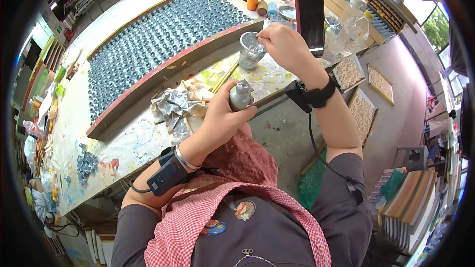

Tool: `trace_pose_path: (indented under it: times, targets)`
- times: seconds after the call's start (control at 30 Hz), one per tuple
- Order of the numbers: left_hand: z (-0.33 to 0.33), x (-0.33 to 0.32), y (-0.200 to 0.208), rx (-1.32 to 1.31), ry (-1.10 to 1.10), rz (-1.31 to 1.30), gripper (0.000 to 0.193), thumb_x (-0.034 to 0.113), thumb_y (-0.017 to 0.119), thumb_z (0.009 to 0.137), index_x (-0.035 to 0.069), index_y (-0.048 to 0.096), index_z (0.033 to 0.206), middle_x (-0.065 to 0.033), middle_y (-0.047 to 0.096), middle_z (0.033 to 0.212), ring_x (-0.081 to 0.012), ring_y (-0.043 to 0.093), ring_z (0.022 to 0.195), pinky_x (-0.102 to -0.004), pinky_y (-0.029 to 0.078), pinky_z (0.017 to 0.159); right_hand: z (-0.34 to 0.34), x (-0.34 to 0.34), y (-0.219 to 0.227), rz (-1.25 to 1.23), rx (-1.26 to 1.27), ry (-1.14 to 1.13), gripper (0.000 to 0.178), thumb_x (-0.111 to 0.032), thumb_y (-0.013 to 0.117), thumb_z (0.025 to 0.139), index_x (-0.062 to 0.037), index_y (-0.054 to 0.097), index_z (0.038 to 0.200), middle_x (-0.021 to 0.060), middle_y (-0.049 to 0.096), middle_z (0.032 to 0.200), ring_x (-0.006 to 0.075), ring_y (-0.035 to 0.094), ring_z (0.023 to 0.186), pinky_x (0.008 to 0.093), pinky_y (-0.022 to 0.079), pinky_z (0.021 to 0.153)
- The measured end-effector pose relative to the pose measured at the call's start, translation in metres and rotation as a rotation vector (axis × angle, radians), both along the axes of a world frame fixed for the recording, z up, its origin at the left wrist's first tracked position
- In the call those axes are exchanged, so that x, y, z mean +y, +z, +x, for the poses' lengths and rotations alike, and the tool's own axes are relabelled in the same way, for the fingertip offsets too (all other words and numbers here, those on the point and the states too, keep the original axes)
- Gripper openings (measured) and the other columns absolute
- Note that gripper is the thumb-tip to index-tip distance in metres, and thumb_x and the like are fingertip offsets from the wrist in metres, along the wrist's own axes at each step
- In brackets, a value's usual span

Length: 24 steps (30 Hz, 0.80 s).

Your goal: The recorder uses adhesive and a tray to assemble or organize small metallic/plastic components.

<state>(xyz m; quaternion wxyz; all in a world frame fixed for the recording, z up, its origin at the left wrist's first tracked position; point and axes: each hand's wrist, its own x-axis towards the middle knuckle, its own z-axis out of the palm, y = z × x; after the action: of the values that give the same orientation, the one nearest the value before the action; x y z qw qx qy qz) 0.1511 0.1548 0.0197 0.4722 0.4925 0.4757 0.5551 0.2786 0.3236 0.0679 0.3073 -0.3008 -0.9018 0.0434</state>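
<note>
The left grip (pixel 221 111) is closed around a small grey figurine (pixel 241 94), held upright above the near edge of the desk (pixel 129 151); the palm and fingers hide its lower part, and its features are too small to make out. The right grip (pixel 287 44) is narrow, thumb and fingertips drawn together at the rim of a clear cup (pixel 251 58); whether they pinch something thin cannot be told, and the cup's murky contents are hard to read.

From the left, a dark blue-grey patch (pixel 87 162) marks the desk, too blurred to tell whether it is paint or small pieces. Next come close rows of small dark pieces (pixel 158 44), their shapes lost in the crowding, with a wooden rail (pixel 173 72) along their near side. A stained, crumpled cloth (pixel 170 106) lies near the left grip, which partly covers it. Thin sticks (pixel 226 76) run between cloth and cup, their lower ends out of sight behind the hand. Farther back stands an orange bottle (pixel 252 0). To the right, an upright dark phone (pixel 310 24) blocks part of the clear bottles (pixel 360 27) behind it; what supports the phone cannot be seen.
</note>
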Motion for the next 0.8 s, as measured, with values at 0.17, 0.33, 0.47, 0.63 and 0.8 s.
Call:
trace_pose_path:
  times: [0.17, 0.33, 0.47, 0.63, 0.8]
  targets:
    - [-0.003, -0.003, 0.005, 0.017, -0.014, 0.016, 0.034, 0.0, 0.066, 0.074, 0.001, 0.05, 0.104, -0.0033, 0.058, 0.091, -0.0096, 0.055, 0.083, -0.0241, 0.046, 0.074, -0.002, 0.004, 0.005, -0.115, -0.03, 0.008, 0.019, -0.017, 0.064, 0.076, 0.0011, 0.066, 0.083, 0.0142, 0.062, 0.078, 0.0276, 0.061, 0.075, 0.0363, 0.046, 0.069]
    - [-0.002, -0.002, 0.005, 0.01, -0.038, 0.004, 0.036, -0.001, 0.067, 0.072, 0.001, 0.05, 0.104, -0.0033, 0.058, 0.091, -0.0105, 0.055, 0.084, -0.0246, 0.046, 0.076, 0.005, 0.0, 0.013, -0.146, 0.015, -0.001, 0.02, -0.018, 0.067, 0.074, 0.0005, 0.066, 0.083, 0.0131, 0.062, 0.075, 0.0228, 0.06, 0.069, 0.0329, 0.046, 0.065]
    - [-0.002, -0.003, 0.006, -0.032, 0.037, 0.035, 0.039, -0.001, 0.066, 0.073, 0.001, 0.048, 0.108, -0.0039, 0.057, 0.091, -0.0097, 0.054, 0.083, -0.0244, 0.045, 0.074, 0.027, -0.015, 0.015, -0.124, 0.325, -0.123, 0.021, -0.02, 0.069, 0.074, -0.0019, 0.065, 0.085, 0.0111, 0.062, 0.081, 0.0227, 0.059, 0.069, 0.032, 0.046, 0.066]
    - [-0.007, -0.001, -0.004, 0.056, 0.12, 0.126, 0.04, -0.002, 0.064, 0.074, 0.001, 0.047, 0.11, -0.0024, 0.055, 0.094, -0.0091, 0.052, 0.085, -0.0241, 0.045, 0.074, 0.106, 0.012, -0.016, -0.089, 0.906, -0.435, 0.029, -0.016, 0.07, 0.075, -0.002, 0.061, 0.098, 0.0062, 0.058, 0.09, 0.0143, 0.055, 0.071, 0.0281, 0.046, 0.066]
    - [-0.002, -0.009, 0.004, 0.027, 0.022, 0.068, 0.038, -0.003, 0.063, 0.074, 0.002, 0.048, 0.108, -0.0027, 0.054, 0.097, -0.009, 0.05, 0.089, -0.0243, 0.042, 0.08, 0.184, 0.073, -0.025, 0.12, 0.954, -0.752, 0.065, -0.02, 0.075, 0.071, 0.007, 0.043, 0.121, 0.017, 0.05, 0.114, 0.0214, 0.049, 0.101, 0.0324, 0.041, 0.087]
